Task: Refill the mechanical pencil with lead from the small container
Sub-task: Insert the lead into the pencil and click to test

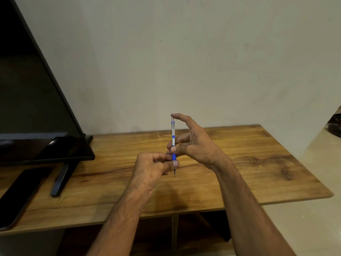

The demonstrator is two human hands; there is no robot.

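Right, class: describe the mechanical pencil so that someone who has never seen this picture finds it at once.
Find the wooden table against the pale wall. Above its middle the left hand and right hand both hold the mechanical pencil upright, tip down. It is slim, silver and blue, while the screen and phone at the left are black.

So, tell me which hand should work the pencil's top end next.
Right: the right hand has its index finger atop the upright blue-and-silver mechanical pencil; the left hand pinches the lower grip.
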